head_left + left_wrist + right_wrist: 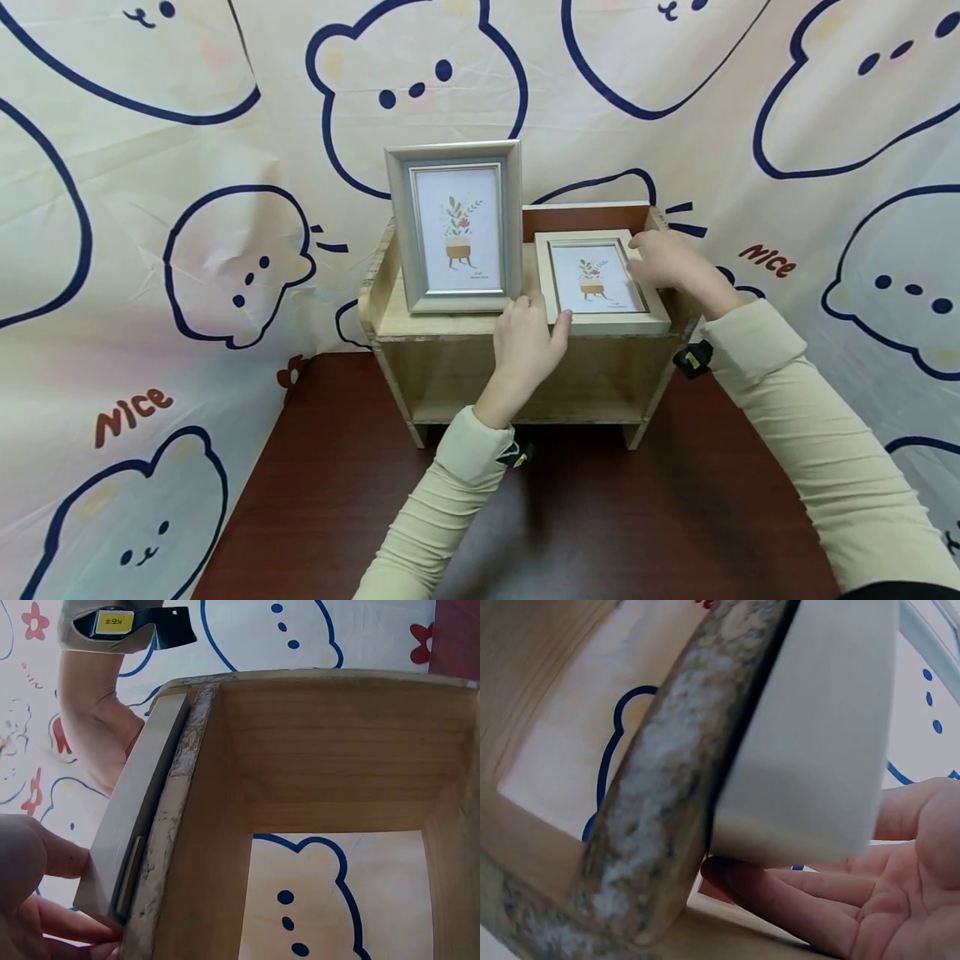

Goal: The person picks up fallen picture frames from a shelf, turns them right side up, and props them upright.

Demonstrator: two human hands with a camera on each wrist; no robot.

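Left hand (527,343) pinches the small frame (594,282) at eight o'clock, right hand (667,258) at two, fingers loosely bent; seems they're squaring it, next needing a light, even nudge

a pale printed backdrop cloth (281,154) is hanging behind and at both sides, creasing faintly on the left. navy-outlined cartoon bears (416,89) are spreading across it. brown "nice" lettering (133,415) is slanting upward at left; a matching "nice" (767,260) is slanting downward at right. a brown flower print (291,372) is showing beside the back left corner of a dark reddish-brown tabletop (300,500), which is catching a greyish sheen near the front.
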